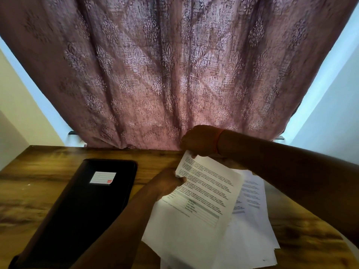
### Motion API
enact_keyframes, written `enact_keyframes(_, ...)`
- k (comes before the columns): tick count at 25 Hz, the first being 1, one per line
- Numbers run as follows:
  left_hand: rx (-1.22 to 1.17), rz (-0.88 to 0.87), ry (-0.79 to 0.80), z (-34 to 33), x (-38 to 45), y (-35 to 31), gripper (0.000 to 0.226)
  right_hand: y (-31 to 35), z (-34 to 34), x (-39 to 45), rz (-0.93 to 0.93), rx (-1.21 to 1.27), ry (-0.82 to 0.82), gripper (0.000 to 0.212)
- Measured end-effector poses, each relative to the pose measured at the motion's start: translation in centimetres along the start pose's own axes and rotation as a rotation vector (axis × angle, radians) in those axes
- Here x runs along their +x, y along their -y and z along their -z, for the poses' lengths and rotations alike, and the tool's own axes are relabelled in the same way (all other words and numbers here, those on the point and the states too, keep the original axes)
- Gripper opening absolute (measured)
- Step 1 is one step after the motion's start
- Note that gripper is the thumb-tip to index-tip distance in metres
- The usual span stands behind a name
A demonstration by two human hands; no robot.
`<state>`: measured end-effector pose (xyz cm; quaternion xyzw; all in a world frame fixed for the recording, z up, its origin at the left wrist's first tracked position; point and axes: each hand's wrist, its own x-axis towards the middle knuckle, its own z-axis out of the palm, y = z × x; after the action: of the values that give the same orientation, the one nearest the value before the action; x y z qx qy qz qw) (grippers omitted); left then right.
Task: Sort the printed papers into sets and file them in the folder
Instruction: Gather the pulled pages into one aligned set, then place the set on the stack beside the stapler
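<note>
On the wooden counter [48, 193], viewed from above and behind the hands, a black folder [81, 208] lies closed at left, its cover bearing a small white label [103, 178] with a red mark. To its right, a loose pile of printed papers [250, 226] lies fanned on the counter, sheets overlapping at slightly different angles. One printed sheet [202, 199], carrying paragraphs of text above a small table with grey shaded rows, is raised above the pile and tilted, its far corner highest. Left hand [167, 183]: thumb on the printed face at the sheet's left edge, fingers beneath, pinching it. Right hand [200, 141]: fingers curled down onto the sheet's far corner, pinching it there; an orange band [218, 141] circles the wrist. Both forearms reach in from the near edge, the right crossing over the far part of the pile. Behind the counter hangs a mauve patterned curtain [174, 65], backlit, its hem reaching the counter's far edge; pale walls [330, 117] flank it on either side.
</note>
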<state>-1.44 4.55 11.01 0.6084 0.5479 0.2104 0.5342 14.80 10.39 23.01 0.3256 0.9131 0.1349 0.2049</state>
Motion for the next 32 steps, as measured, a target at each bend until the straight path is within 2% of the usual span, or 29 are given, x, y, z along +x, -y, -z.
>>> enact_keyframes(3, 0.012, 0.047, -0.06, 0.6, -0.3, 0.6, 0.028, -2.3, -2.7, -1.2, -0.237, 0.345, -0.109, 0.031)
enact_keyframes(6, -0.074, 0.067, -0.11, 1.4, -0.4, 2.6, 0.024, -2.7, -8.5, -3.4, -0.576, 0.898, -0.321, 0.014)
enact_keyframes(7, -0.112, 0.079, -0.118, 1.7, -0.8, 3.0, 0.023, -1.7, -10.8, -3.9, -0.664, 1.025, -0.34, 0.009)
enact_keyframes(9, -0.182, 0.095, -0.111, 2.4, -1.2, 4.2, 0.026, 1.6, -15.5, -4.3, -0.759, 1.167, -0.273, 0.003)
enact_keyframes(11, -0.277, 0.118, -0.132, 3.0, -1.4, 5.3, 0.032, 5.5, -19.3, -4.3, -0.874, 1.209, -0.112, 0.016)
enact_keyframes(12, -0.339, 0.129, -0.142, 3.3, -1.4, 6.0, 0.033, 7.4, -20.5, -4.1, -0.925, 1.218, -0.068, 0.016)
enact_keyframes(14, -0.4, 0.137, -0.162, 3.6, -1.4, 6.7, 0.036, 10.3, -21.7, -3.7, -0.924, 1.244, -0.072, 0.016)
enact_keyframes(16, -0.413, 0.136, -0.165, 3.5, -1.2, 7.0, 0.04, 12.8, -22.0, -3.6, -0.839, 1.075, -0.065, 0.023)
enact_keyframes(18, -0.406, 0.121, -0.176, 2.9, -1.0, 7.3, 0.043, 14.0, -22.6, -3.8, -0.768, 0.75, -0.065, 0.031)
enact_keyframes(20, -0.414, 0.119, -0.173, 2.0, -0.8, 7.2, 0.036, 14.0, -22.5, -4.5, -0.795, 0.703, -0.162, 0.034)
enact_keyframes(21, -0.427, 0.124, -0.164, 1.5, -0.7, 6.9, 0.031, 14.0, -21.5, -5.1, -0.847, 0.87, -0.277, 0.028)
enact_keyframes(22, -0.446, 0.13, -0.15, 1.0, -0.8, 6.4, 0.026, 13.9, -20.7, -5.8, -0.922, 1.223, -0.43, 0.023)
enact_keyframes(23, -0.469, 0.135, -0.132, 0.4, -0.7, 5.9, 0.022, 13.5, -19.7, -6.5, -0.97, 1.683, -0.531, 0.029)
enact_keyframes(24, -0.496, 0.134, -0.098, -0.3, -0.6, 5.3, 0.022, 13.2, -19.2, -7.5, -0.932, 2.141, -0.578, 0.04)
enact_keyframes(25, -0.513, 0.126, -0.064, -1.2, -0.5, 4.6, 0.024, 12.8, -19.1, -8.6, -0.833, 2.497, -0.6, 0.052)
enact_keyframes(26, -0.521, 0.115, -0.027, -2.1, -0.3, 3.7, 0.028, 12.2, -19.4, -10.1, -0.712, 2.726, -0.622, 0.063)
enact_keyframes(29, -0.547, 0.071, 0.032, -5.7, 0.9, 0.7, 0.036, 10.4, -20.6, -15.2, -0.558, 2.884, -0.707, 0.075)
enact_keyframes(30, -0.56, 0.053, 0.038, -6.7, 1.2, -0.3, 0.036, 9.7, -20.5, -16.5, -0.539, 2.877, -0.737, 0.071)
enact_keyframes(32, -0.618, 0.04, 0.072, -10.0, 2.0, -2.9, 0.034, 7.8, -21.1, -20.3, -0.544, 2.698, -0.803, 0.052)
